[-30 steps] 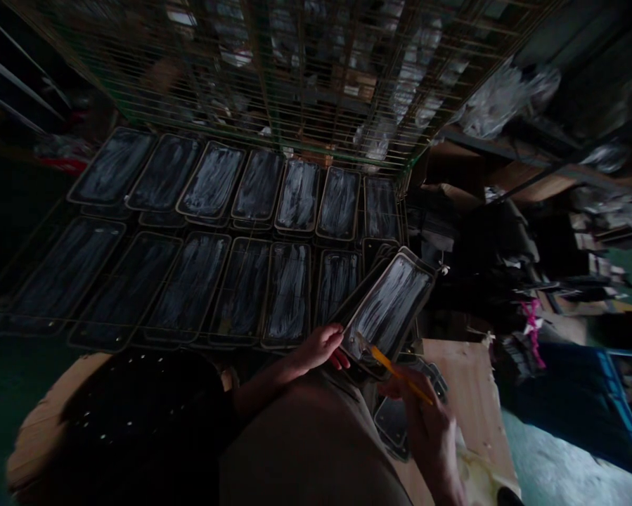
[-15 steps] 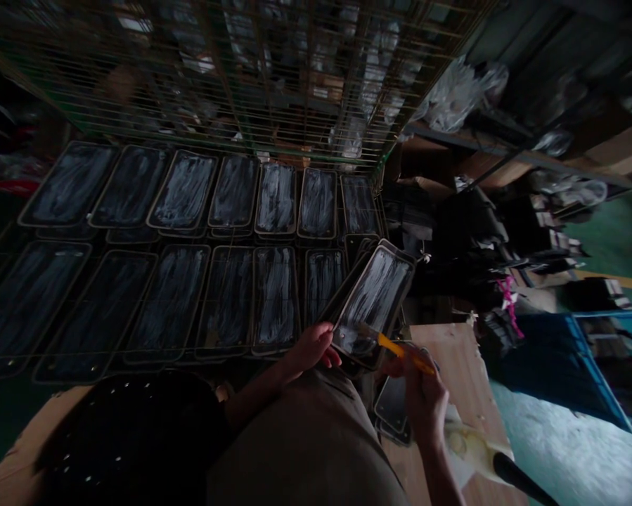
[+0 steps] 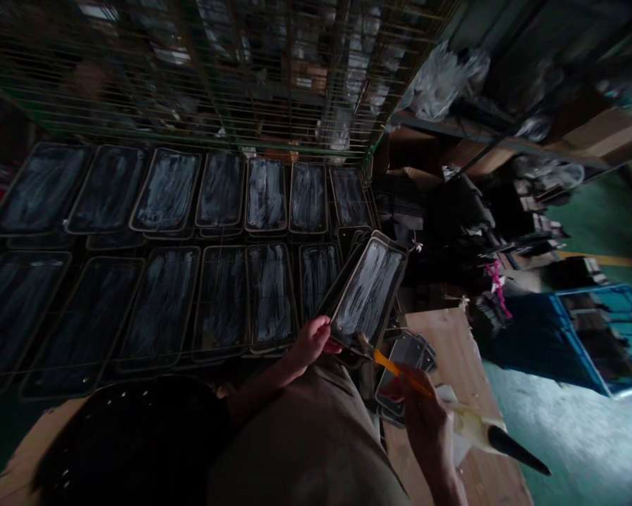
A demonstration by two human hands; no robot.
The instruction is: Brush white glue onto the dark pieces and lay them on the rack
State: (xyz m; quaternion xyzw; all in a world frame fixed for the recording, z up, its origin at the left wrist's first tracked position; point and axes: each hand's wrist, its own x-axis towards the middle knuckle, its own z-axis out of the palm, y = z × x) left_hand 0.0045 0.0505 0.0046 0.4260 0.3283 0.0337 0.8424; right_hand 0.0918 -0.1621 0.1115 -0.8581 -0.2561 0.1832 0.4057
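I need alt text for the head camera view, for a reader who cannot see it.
The left hand holds a dark panel streaked with white, and the right hand holds an orange-handled brush at its lower edge. Similar coated panels lie in two rows in front of a wire cage.

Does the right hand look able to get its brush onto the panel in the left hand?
Likely yes: the brush in the right hand sits at the lower edge of the panel, nothing between.
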